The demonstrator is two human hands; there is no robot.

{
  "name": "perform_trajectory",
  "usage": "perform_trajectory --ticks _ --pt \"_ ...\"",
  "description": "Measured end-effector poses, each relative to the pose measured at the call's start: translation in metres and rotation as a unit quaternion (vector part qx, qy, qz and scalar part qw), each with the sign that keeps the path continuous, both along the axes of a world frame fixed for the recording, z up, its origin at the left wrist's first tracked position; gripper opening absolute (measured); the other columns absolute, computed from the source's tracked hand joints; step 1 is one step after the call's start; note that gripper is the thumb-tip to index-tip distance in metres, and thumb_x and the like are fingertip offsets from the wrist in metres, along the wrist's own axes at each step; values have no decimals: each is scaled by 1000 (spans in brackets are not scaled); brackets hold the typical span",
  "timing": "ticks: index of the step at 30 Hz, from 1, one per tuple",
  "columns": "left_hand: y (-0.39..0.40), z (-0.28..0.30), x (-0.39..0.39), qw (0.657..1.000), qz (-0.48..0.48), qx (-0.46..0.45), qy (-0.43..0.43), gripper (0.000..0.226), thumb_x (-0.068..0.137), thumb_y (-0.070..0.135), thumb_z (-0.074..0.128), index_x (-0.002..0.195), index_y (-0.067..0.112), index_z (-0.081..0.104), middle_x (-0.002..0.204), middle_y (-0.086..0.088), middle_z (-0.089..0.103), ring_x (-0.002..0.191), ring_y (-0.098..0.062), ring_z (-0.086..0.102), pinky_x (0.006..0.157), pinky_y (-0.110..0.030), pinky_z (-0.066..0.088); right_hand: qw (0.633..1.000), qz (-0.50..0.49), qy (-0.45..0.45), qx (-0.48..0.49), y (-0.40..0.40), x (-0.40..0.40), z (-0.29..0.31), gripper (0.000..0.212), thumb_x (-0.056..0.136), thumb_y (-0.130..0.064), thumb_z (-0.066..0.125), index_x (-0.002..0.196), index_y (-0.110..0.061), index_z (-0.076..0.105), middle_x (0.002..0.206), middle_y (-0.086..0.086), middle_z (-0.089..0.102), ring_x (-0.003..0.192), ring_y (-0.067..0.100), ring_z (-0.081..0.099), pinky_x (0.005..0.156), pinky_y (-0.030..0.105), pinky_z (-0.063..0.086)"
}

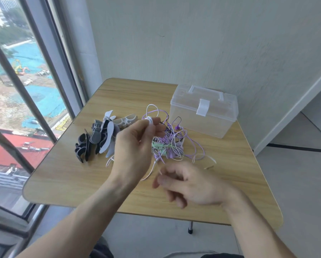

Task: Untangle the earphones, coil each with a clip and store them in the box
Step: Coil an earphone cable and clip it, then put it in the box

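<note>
Where window meets grey wall, wooden table (66, 183); left hand (135, 146) pinching white earbud (150, 120), right hand (191, 185) unclear.

Right hand (189, 185) motion-blurred; grip unclear

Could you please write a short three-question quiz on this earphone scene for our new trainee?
1. True or false: the lid of the clear box is latched shut.
2. What does the left hand pinch: A a clip, B a white earbud, C the box handle?
3. Where do the cable clips lie relative to the tangle of earphones?

Key: 1 true; 2 B; 3 to its left, on the window side of the table.
</note>
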State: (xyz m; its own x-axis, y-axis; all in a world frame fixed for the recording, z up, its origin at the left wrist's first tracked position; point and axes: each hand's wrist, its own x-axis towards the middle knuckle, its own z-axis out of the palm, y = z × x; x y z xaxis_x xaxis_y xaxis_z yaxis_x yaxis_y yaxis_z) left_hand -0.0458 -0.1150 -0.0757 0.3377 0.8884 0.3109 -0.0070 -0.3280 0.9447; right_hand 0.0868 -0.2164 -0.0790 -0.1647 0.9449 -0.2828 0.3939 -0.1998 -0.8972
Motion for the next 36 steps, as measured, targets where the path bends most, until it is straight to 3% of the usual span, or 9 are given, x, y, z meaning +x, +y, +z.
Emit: perform_trajectory --ticks 7,12,17,24,27,30,32,34,36 --pt "-5 -8 -5 945 -154 178 227 29 94 30 45 73 14 57 64 0 62 64 -24 58 61 -40 47 982 -12 183 43 -14 18 8 26 93 -39 61 88 -17 72 55 -1 52 41 12 44 51 32 37" --pt "-7 5 -8 942 -268 -27 198 57 94 46 41 48 13 45 44 3 35 45 -17 30 48 -25 27 924 -189 319 97 -15 48 5 30 79 -36 75 70 -9 67 43 -6 31 35 7 25 45 25 17" --pt "-1 11 0 955 -175 -240 5 56 104 33 45 50 21 41 46 3 28 44 -14 18 42 -21 12 939 -286 172 79 -9 53 -1 29 84 -32 75 72 -7 67 51 -3 25 43 12 21 49 26 19" --pt "11 6 -4 898 -51 -420 -123 31 107 21 42 92 7 65 64 2 64 50 -8 58 36 -14 26 996 -87 26 -7 -8 3 -12 21 106 -21 48 93 -11 61 56 -3 49 46 12 44 49 22 40" --pt "5 9 -4 930 -63 -353 -83 24 105 11 43 104 1 65 88 -5 77 73 -12 73 39 -14 28 999 -48 -4 -2 -7 -13 -17 17 107 -22 46 104 -14 60 58 -3 55 48 16 50 52 25 42" --pt "-1 7 -4 979 -62 -176 79 24 102 11 51 92 7 72 88 1 78 82 -11 74 55 -15 47 999 -46 27 7 -6 -14 -13 18 106 -24 48 106 -12 62 56 -1 56 46 19 52 50 27 43" --pt "-6 4 -5 978 -71 -64 185 27 98 14 53 77 14 70 78 4 76 72 -11 72 65 -25 54 995 -62 71 21 -7 -11 -9 23 104 -29 53 99 -9 64 50 0 54 40 20 49 53 40 45" --pt "-11 6 -7 961 -99 10 259 32 96 19 51 66 12 61 63 3 70 55 -13 61 55 -28 48 987 -99 116 42 -8 -2 -5 27 100 -30 59 92 -6 66 44 4 51 36 20 44 58 46 49" --pt "-15 12 -8 934 -148 54 319 47 100 31 47 59 13 58 51 6 62 47 -11 52 52 -25 42 982 -128 115 83 -11 10 0 23 98 -23 62 87 -4 69 45 12 50 35 17 42 57 26 48"
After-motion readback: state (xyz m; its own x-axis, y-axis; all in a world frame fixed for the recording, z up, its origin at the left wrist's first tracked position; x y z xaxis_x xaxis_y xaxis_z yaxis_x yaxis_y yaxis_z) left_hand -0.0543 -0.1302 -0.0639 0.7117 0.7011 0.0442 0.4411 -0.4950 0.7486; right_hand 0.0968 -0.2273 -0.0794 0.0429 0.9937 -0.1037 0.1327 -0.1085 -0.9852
